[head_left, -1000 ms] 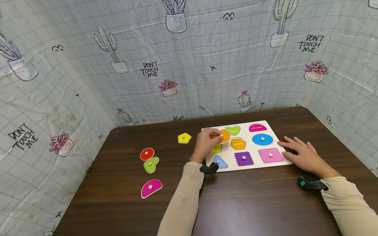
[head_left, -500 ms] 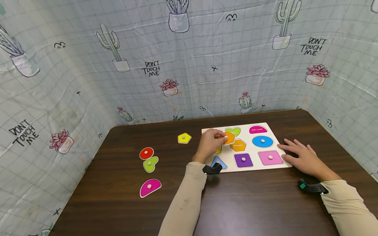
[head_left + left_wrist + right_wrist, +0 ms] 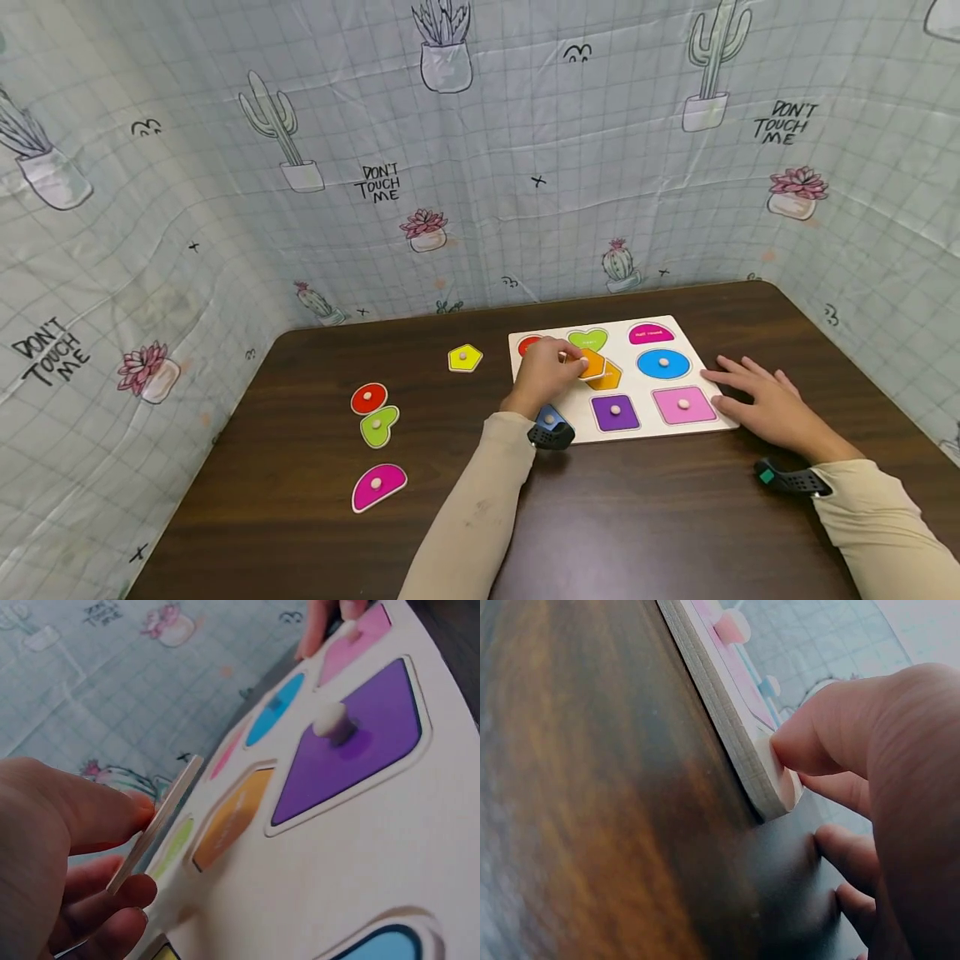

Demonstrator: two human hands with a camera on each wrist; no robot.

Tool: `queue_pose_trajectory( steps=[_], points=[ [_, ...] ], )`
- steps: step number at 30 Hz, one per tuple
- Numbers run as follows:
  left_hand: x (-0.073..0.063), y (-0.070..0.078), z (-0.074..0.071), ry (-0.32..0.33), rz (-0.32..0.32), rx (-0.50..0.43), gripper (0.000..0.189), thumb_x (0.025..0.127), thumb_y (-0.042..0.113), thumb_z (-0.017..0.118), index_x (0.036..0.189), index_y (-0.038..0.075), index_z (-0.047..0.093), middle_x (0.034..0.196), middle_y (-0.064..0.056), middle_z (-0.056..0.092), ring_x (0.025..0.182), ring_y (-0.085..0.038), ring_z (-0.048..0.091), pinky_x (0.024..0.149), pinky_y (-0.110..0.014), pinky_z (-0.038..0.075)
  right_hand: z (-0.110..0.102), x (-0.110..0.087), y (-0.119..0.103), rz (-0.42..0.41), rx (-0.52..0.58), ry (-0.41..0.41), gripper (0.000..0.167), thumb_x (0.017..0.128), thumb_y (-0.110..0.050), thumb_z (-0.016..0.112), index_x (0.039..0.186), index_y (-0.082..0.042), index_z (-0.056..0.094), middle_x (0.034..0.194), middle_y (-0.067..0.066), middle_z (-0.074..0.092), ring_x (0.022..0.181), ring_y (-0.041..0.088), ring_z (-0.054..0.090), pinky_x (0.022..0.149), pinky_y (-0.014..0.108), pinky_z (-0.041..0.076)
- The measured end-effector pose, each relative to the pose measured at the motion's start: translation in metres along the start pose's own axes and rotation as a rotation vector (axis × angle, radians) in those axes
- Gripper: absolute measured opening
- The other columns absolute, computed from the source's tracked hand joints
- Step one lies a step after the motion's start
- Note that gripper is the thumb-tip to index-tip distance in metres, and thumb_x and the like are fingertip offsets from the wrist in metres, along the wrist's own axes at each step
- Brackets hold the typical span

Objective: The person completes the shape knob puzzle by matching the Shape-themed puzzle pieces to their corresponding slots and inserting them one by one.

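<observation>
Left hand [image 3: 542, 377] had the hexagon [image 3: 596, 364] pinched by thumb and fingertips at its knob, right of centre in the head view. Piece: flat, orange face, thin pale border, small pale round knob. Left wrist view had it edge-on and tilted, thin plain-wood edge showing, held off the board [image 3: 632, 388]. In the head view it overlapped the upper left of the orange slot [image 3: 611, 382], outlines not lined up, slot lettering partly covered. Right hand [image 3: 772, 406], right of frame: fingers spread on the table [image 3: 637, 517], thumb touching the board near its lower-right corner. Board: off-white, rounded corners, plain-wood edge. Seated in it, knobs up: blue oval [image 3: 675, 367], purple square [image 3: 617, 422], pink rectangle [image 3: 696, 408]; blue triangle [image 3: 555, 413] at lower left, partly behind the wristband [image 3: 552, 436]. Open slots along the top: red, heart, half round. Loose at left of frame: yellow pentagon [image 3: 458, 362] nearest the board, then red round [image 3: 362, 400] just above green heart [image 3: 386, 420], magenta half-round [image 3: 386, 477] lowest. All four had pale knobs.
</observation>
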State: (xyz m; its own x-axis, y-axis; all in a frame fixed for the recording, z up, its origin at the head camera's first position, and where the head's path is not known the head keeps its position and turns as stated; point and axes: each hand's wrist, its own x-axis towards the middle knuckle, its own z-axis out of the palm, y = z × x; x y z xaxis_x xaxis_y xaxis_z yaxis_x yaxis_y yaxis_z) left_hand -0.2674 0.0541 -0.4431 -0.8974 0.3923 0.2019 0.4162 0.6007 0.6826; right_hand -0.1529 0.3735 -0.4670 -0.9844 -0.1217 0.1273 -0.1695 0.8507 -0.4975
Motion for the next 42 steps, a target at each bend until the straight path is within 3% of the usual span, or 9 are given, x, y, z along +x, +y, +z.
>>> queue_pose_trajectory(
  steps=[13, 29, 42],
  points=[
    [-0.001, 0.009, 0.016, -0.036, 0.034, 0.099, 0.015, 0.088, 0.026, 0.077, 0.094, 0.013, 0.080, 0.086, 0.004, 0.058, 0.076, -0.009, 0.050, 0.066, -0.019, 0.041, 0.001, -0.003, 0.002, 0.023, 0.007, -0.004, 0.050, 0.099, -0.028, 0.061, 0.140, -0.002, 0.055, 0.151, 0.033, 0.035, 0.141, 0.057, 0.017, 0.106, 0.077, -0.002],
    [0.000, 0.013, 0.016, -0.071, -0.026, 0.220, 0.014, 0.089, 0.035, 0.075, 0.092, 0.022, 0.079, 0.085, 0.010, 0.057, 0.080, -0.006, 0.051, 0.064, -0.021, 0.041, 0.006, 0.000, 0.001, 0.017, 0.008, -0.010, 0.049, 0.098, -0.027, 0.061, 0.140, -0.002, 0.056, 0.151, 0.033, 0.036, 0.141, 0.058, 0.017, 0.106, 0.077, -0.001],
    [-0.003, 0.009, 0.020, -0.046, -0.022, 0.187, 0.011, 0.089, 0.032, 0.076, 0.091, 0.023, 0.079, 0.083, 0.009, 0.055, 0.078, -0.007, 0.049, 0.063, -0.022, 0.041, 0.004, 0.002, -0.003, 0.026, -0.004, -0.024, 0.050, 0.098, -0.029, 0.061, 0.140, -0.002, 0.055, 0.151, 0.033, 0.035, 0.141, 0.058, 0.018, 0.106, 0.077, 0.000]
  ],
)
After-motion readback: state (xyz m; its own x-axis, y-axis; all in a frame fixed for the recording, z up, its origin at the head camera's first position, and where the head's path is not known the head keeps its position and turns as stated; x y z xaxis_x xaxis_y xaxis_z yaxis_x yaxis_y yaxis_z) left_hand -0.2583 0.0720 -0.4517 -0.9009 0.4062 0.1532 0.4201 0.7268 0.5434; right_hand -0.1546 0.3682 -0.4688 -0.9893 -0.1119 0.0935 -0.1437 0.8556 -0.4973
